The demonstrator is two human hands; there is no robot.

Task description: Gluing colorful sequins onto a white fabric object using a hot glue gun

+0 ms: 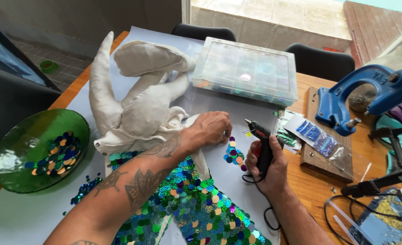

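My right hand (268,168) grips a black hot glue gun (261,140), its nozzle pointing up and left over the table. My left hand (210,129) rests knuckles-up on the white sheet, fingertips pinched at a small sequin beside a loose cluster of coloured sequins (235,156). Under my left forearm lies a stuffed cream fabric figure (137,104), its lower part covered in green, blue and gold sequins (196,204).
A green glass bowl (15,149) holding sequins sits at the left. A clear compartment box (246,70) stands at the back. A blue hand press (359,97) on a wooden board, small bags of sequins (314,134), glue sticks and cables crowd the right. Dark chairs stand behind.
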